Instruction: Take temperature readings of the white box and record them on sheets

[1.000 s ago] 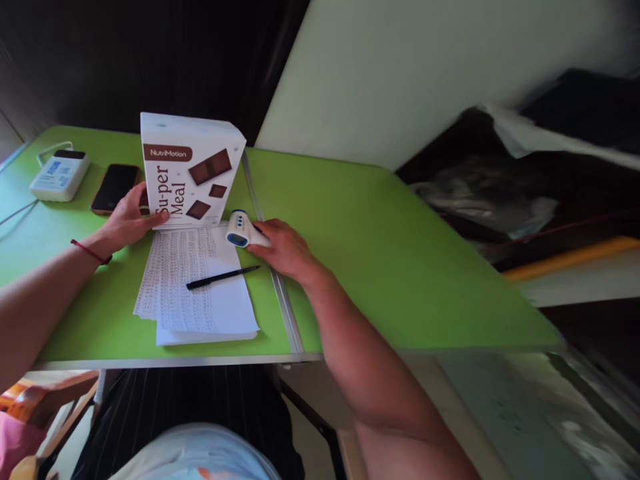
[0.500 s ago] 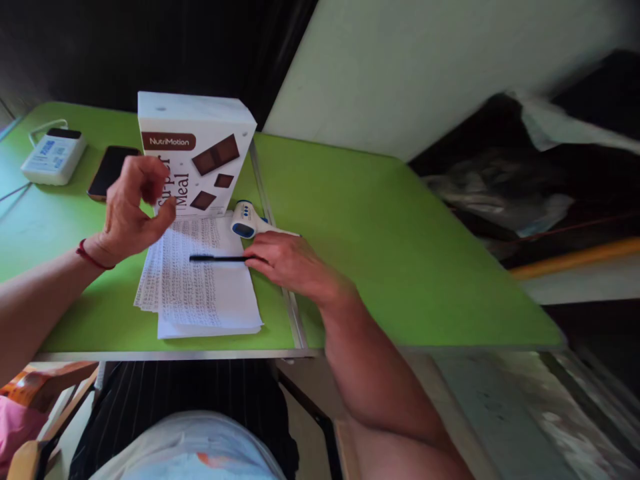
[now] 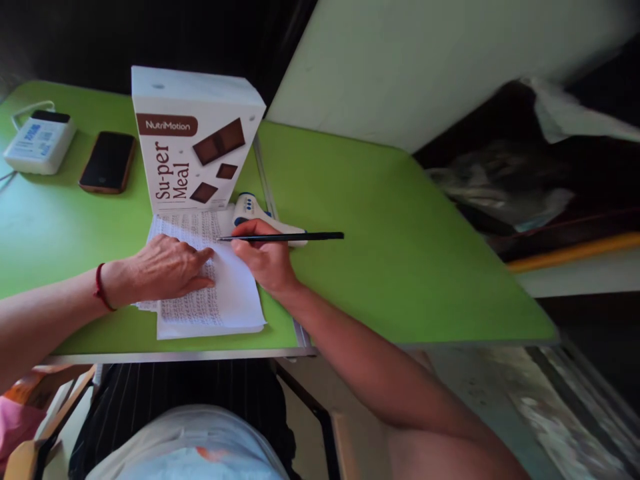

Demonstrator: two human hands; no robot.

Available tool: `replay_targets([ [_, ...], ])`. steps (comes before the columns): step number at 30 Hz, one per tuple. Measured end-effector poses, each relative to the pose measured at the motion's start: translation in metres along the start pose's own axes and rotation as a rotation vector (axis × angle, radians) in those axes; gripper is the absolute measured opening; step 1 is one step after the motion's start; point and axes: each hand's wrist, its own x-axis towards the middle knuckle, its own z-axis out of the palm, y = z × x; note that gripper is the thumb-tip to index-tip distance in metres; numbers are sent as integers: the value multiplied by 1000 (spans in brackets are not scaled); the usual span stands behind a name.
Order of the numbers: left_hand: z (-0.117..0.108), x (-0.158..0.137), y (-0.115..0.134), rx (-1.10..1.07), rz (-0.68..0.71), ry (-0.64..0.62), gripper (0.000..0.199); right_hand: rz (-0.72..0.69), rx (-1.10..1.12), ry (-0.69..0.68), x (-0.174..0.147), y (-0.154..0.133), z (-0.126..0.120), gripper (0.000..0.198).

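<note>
Covered in dense handwriting, a stack of paper sheets [image 3: 235,300] lies near the table's front edge. My left hand [image 3: 167,267] rests flat across the writing, fingers extended to the right. Between the thumb and fingers of my right hand [image 3: 265,257] is a black pen [image 3: 315,236], its tip at the paper near the upper right of the written lines and its long end pointing right. Just behind that hand lies a white and blue infrared thermometer [image 3: 247,207], partly covered by it. A white NutriMotion box [image 3: 210,100] stands upright at the sheets' far edge.
On the left of the green table [image 3: 375,267] are a smartphone [image 3: 107,162] and a white device [image 3: 41,143] with a cable. A wall [image 3: 400,67] rises behind the table. Crumpled plastic [image 3: 510,190] lies beyond its right side.
My left hand has come down from above onto the sheets. My right hand has lifted the pen off the paper and turned it into a writing grip, with the far end now to the right.
</note>
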Motion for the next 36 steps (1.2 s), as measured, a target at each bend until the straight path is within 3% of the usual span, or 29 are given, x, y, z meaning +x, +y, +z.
replay_targets([
  [6,-3,2,2,18,1,-39,43,-132,-197,0,-4,5,4,15],
  [11,-1,2,2,40,9,-29,44,-185,-222,12,-5,5,4,15],
  [17,1,2,3,1,16,5,42,-161,-275,-16,-5,6,3,18],
  [24,-2,4,5,-18,-10,-68,43,-185,-310,-44,-5,6,2,18],
  [31,0,2,3,-2,15,-7,42,-182,-294,-42,-5,7,2,21],
  [36,-3,3,4,-10,-5,-58,43,-173,-291,-32,-5,7,1,23],
])
